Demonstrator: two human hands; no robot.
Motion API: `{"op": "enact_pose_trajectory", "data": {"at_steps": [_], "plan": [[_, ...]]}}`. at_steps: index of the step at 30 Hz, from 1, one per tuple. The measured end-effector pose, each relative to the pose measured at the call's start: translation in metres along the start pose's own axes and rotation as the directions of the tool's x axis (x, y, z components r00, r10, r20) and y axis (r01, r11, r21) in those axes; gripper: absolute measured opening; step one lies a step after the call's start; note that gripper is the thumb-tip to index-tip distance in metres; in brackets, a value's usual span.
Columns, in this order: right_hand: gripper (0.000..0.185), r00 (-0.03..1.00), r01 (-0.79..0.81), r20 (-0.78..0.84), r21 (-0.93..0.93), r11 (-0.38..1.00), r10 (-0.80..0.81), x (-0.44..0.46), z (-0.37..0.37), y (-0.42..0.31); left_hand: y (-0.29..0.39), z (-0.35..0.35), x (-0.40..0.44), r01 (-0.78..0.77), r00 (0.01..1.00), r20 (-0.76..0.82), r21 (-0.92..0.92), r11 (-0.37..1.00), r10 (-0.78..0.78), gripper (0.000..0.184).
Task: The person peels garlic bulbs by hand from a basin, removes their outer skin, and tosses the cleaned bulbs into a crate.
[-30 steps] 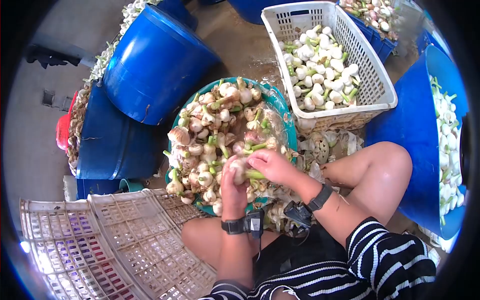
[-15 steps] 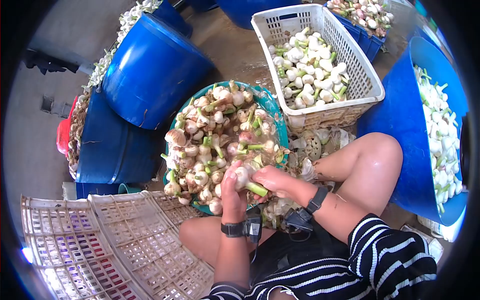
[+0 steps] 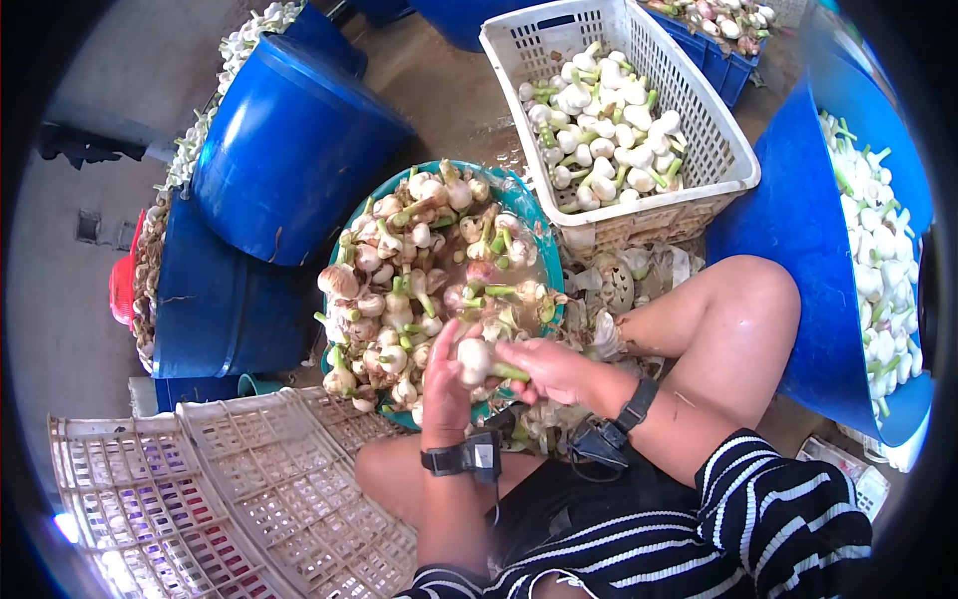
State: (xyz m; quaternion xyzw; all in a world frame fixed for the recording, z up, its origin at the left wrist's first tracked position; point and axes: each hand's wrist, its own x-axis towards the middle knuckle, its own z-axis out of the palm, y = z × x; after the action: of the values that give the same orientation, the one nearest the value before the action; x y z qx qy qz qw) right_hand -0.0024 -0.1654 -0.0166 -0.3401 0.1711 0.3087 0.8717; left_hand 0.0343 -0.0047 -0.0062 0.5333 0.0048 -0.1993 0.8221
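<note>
A white garlic bulb (image 3: 473,361) with a short green stem is between my hands, over the near edge of a teal tub (image 3: 548,240). My left hand (image 3: 445,387) cups the bulb from the left, its fingers pointing up along it. From the right, my right hand (image 3: 559,369) is closed around the stem end. Under and beyond my hands, unpeeled garlic bulbs (image 3: 384,299) with brownish skins and green stems fill the tub, along with some murky water. My right fingertips are partly hidden.
A white plastic crate (image 3: 709,130) of clean garlic stands beyond the tub. At right is a blue barrel (image 3: 768,240) holding more white garlic. Tilted blue barrels (image 3: 289,150) stand at left, with a crate (image 3: 249,469) beside my leg. Peeled skins (image 3: 649,275) litter the floor.
The garlic bulb has turned and now shows more of its white side. My left hand's fingers have straightened a little. The view has shifted slightly.
</note>
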Motion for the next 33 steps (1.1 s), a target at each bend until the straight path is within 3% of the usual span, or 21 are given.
{"op": "enact_pose_trajectory", "data": {"at_steps": [1, 2, 3, 4, 5, 6, 8, 9, 10, 12, 14, 16, 18, 20, 22, 23, 26, 28, 30, 32, 33], "plan": [[0.026, 0.996, 0.084, 0.017, -0.306, 0.948, -0.083, 0.005, -0.005, 0.004, 0.006, -0.004, 0.001, 0.127, 0.992, 0.006, 0.075, 0.989, -0.128, 0.052], [0.026, 0.996, 0.085, 0.018, -0.302, 0.949, -0.083, 0.01, -0.009, 0.009, 0.01, -0.007, 0.001, 0.252, 0.967, 0.003, 0.151, 0.956, -0.255, 0.05], [0.022, 0.887, 0.389, 0.09, -0.673, 0.63, -0.452, 0.015, -0.012, 0.013, 0.011, -0.012, 0.0, 0.317, 0.945, -0.039, 0.338, 0.886, -0.323, 0.047], [0.019, 0.66, 0.5, 0.307, -0.861, 0.095, -0.686, 0.015, -0.009, 0.012, 0.012, -0.01, 0.0, 0.315, 0.946, -0.039, 0.34, 0.886, -0.321, 0.047], [0.016, 0.563, 0.515, 0.347, -0.857, -0.011, -0.75, 0.014, -0.007, 0.01, 0.013, -0.008, -0.001, 0.354, 0.928, -0.087, 0.515, 0.78, -0.363, 0.047], [0.016, 0.561, 0.518, 0.351, -0.855, -0.013, -0.75, 0.014, -0.005, 0.008, 0.013, -0.006, -0.002, 0.383, 0.908, -0.143, 0.666, 0.64, -0.394, 0.047], [0.017, 0.808, 0.278, -0.089, -0.814, 0.509, -0.583, 0.01, 0.0, 0.002, 0.009, 0.001, -0.007, 0.289, 0.949, -0.093, 0.64, 0.712, -0.301, 0.047], [0.02, 0.897, 0.246, -0.211, -0.49, 0.836, -0.388, 0.021, -0.008, 0.008, 0.009, 0.005, -0.012, 0.045, 0.989, 0.053, 0.782, 0.621, -0.137, 0.05], [0.02, 0.896, 0.245, -0.216, -0.492, 0.836, -0.389, 0.024, -0.012, 0.01, 0.011, 0.013, -0.016, -0.202, 0.974, 0.227, 0.857, 0.474, 0.004, 0.053], [0.024, 0.953, 0.074, -0.276, -0.201, 0.977, -0.129, 0.029, -0.022, 0.012, 0.015, 0.017, -0.018, -0.192, 0.977, 0.211, 0.861, 0.47, 0.012, 0.049], [0.024, 0.956, 0.027, -0.263, -0.354, 0.935, -0.128, 0.017, -0.02, 0.003, 0.02, 0.018, -0.015, -0.548, 0.82, 0.554, 0.832, -0.085, 0.143, 0.039], [0.025, 0.935, 0.157, -0.217, -0.455, 0.877, -0.28, 0.011, -0.008, -0.001, 0.01, 0.019, -0.019, -0.519, 0.849, 0.509, 0.854, 0.041, 0.143, 0.034], [0.025, 0.939, 0.153, -0.192, -0.512, 0.845, -0.286, 0.005, -0.003, -0.006, 0.001, 0.018, -0.021, -0.432, 0.901, 0.387, 0.836, 0.338, 0.195, 0.035], [0.022, 0.921, 0.322, -0.177, -0.156, 0.934, -0.347, 0.0, -0.004, -0.009, -0.006, 0.016, -0.023, -0.487, 0.865, 0.416, 0.828, 0.276, 0.279, 0.028], [0.019, 0.86, 0.458, -0.281, 0.06, 0.887, -0.425, -0.001, -0.015, -0.013, -0.018, 0.02, -0.029, -0.296, 0.94, -0.004, 0.488, 0.821, 0.342, 0.019], [0.018, 0.873, 0.425, -0.327, 0.15, 0.892, -0.361, -0.002, -0.027, -0.017, -0.013, 0.031, -0.03, -0.281, 0.916, -0.158, 0.405, 0.87, 0.37, 0.013], [0.014, 0.88, 0.339, -0.438, 0.302, 0.891, -0.186, -0.012, -0.036, -0.023, -0.026, 0.03, -0.031, -0.313, 0.882, -0.162, 0.502, 0.806, 0.444, 0.014], [0.016, 0.807, 0.525, -0.565, 0.556, 0.644, -0.17, -0.009, -0.077, -0.012, -0.024, 0.036, -0.035, -0.348, 0.859, -0.226, 0.401, 0.847, 0.46, 0.014], [0.019, 0.758, 0.598, -0.611, 0.511, 0.618, -0.228, -0.01, -0.113, -0.013, -0.007, 0.03, -0.038, -0.366, 0.805, -0.419, 0.203, 0.908, 0.419, 0.012], [0.015, 0.765, 0.555, -0.596, 0.419, 0.719, -0.243, -0.027, -0.069, -0.028, -0.004, 0.017, -0.038, -0.342, 0.805, -0.37, 0.347, 0.873, 0.463, 0.012], [0.018, 0.819, 0.404, -0.501, 0.155, 0.901, -0.281, -0.034, -0.04, -0.031, -0.002, 0.018, -0.039, -0.373, 0.762, -0.184, 0.659, 0.653, 0.621, 0.014]]}}
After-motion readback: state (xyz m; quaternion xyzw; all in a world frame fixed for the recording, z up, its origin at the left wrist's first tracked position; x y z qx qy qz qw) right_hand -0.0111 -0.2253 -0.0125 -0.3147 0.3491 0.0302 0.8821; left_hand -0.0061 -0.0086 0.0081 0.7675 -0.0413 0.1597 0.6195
